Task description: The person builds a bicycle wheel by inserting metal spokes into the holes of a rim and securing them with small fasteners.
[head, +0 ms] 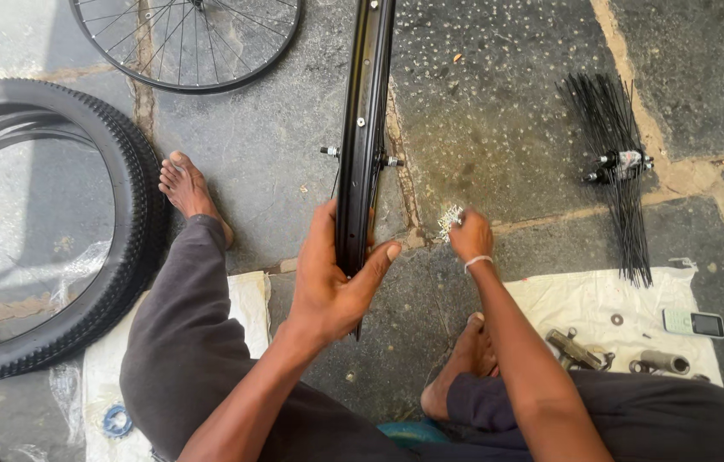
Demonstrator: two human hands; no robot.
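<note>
Far left there's a knobby black tyre lying flat on the stone floor, with a spoked wheel above it. The left hand is wrapped around the black rim, which stands on edge between the person's knees, thumb on one side and fingers on the other. Just right of it, the right hand is pinched shut on a little pile of silver nipples on the ground. Further right lies a hub with black spokes.
</note>
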